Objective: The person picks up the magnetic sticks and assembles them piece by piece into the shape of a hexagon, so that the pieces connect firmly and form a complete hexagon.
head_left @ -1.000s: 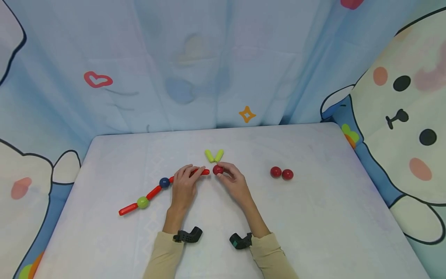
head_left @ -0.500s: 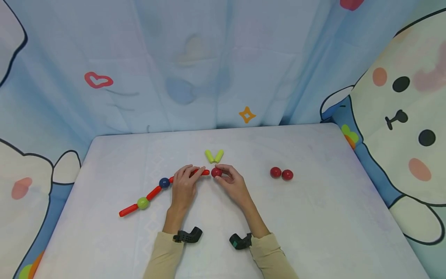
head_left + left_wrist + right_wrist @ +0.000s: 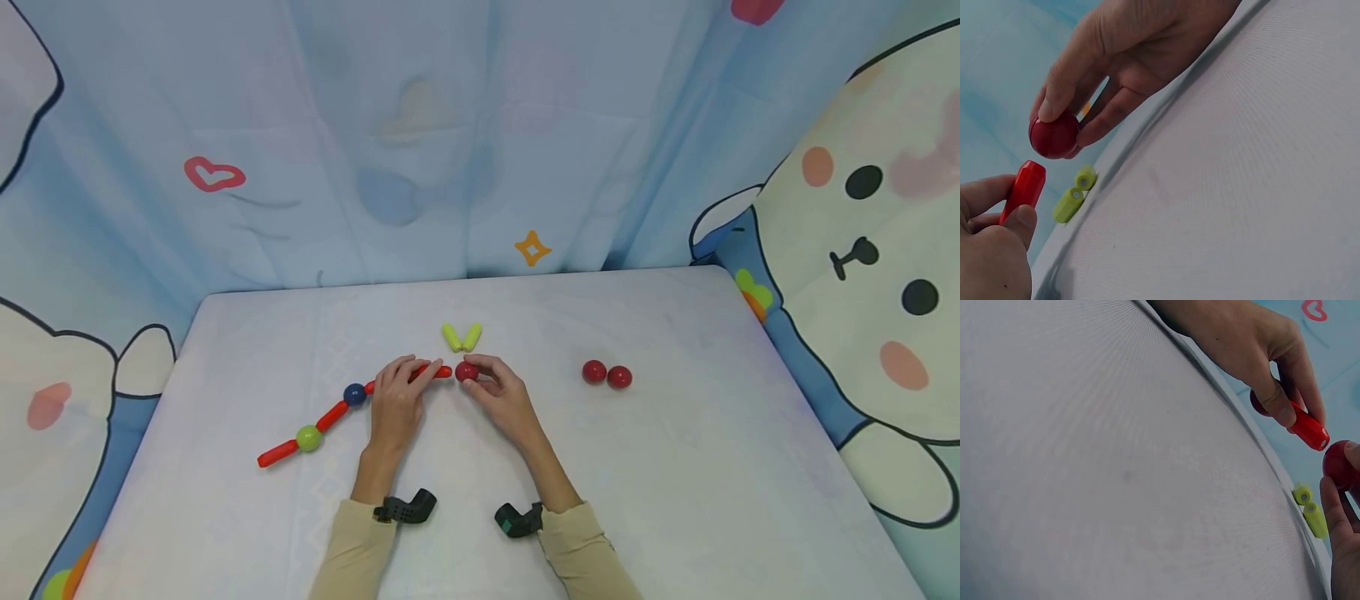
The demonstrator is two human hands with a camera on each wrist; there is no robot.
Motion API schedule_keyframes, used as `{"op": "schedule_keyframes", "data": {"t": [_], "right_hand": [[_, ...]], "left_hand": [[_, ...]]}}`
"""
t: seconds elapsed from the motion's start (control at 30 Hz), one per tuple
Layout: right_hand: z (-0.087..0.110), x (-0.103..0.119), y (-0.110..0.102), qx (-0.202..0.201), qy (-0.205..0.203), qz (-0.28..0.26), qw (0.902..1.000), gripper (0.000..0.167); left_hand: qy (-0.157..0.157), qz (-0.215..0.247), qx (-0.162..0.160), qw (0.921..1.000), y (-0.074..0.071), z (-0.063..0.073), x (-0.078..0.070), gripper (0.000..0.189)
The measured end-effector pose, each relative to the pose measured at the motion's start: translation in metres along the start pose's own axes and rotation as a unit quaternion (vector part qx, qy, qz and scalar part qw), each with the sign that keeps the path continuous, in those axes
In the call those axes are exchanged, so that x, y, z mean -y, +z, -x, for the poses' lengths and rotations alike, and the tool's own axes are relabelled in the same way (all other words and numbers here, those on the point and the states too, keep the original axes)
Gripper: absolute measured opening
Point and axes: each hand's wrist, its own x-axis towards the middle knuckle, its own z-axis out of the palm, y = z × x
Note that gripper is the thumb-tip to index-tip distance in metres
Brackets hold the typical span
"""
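My left hand (image 3: 395, 404) pinches a red stick (image 3: 1027, 185) between thumb and fingers, its faceted end poking out to the right. Between thumb and fingertips, my right hand (image 3: 512, 402) holds a shiny red ball (image 3: 467, 372), close to that stick's tip. A chain runs down-left from under the left hand: a dark blue ball (image 3: 355, 394), a red stick (image 3: 332, 416), a green ball (image 3: 308, 437) and another red stick (image 3: 277, 454). A dark red ball (image 3: 1259, 404) shows partly behind the left thumb in the right wrist view.
Two short yellow-green sticks (image 3: 452, 337) form a V just beyond the hands. Off to the right, two red balls (image 3: 607, 374) sit side by side on the white tabletop (image 3: 712, 483). A blue patterned curtain (image 3: 337, 125) hangs behind the table.
The right hand has brought its red ball slightly left and toward me, nearer the stick's tip, then stayed almost still. The left hand and the chain hold their place.
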Motion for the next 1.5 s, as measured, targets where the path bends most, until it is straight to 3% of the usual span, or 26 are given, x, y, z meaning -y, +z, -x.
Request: {"op": "schedule_keyframes", "data": {"t": [0.33,0.57,0.73,1.13,1.3,1.5], "right_hand": [[0.0,-0.007,0.002,0.012,-0.029,0.0,0.9995,0.04],[-0.006,-0.044,0.007,0.003,-0.035,0.003,0.9994,0.04],[-0.006,-0.044,0.007,0.0,-0.052,0.014,0.9985,0.04],[-0.007,-0.045,0.007,0.017,-0.014,0.036,0.9991,0.043],[-0.006,-0.045,0.008,0.009,0.017,0.052,0.9985,0.041],[-0.008,-0.046,0.009,0.003,0.046,0.061,0.9971,0.04]], "left_hand": [[0.005,-0.003,0.001,1.0,0.002,0.001,0.0,0.046],[0.012,-0.007,-0.006,0.9999,0.002,0.0,0.001,0.045],[0.014,-0.003,-0.011,0.9998,0.002,-0.001,0.001,0.044],[0.011,0.003,-0.007,0.9999,0.004,-0.001,0.002,0.043],[-0.004,0.001,0.028,0.9996,0.004,-0.002,0.003,0.045],[-0.077,-0.01,0.099,0.9921,-0.006,-0.005,0.006,0.048]]}}
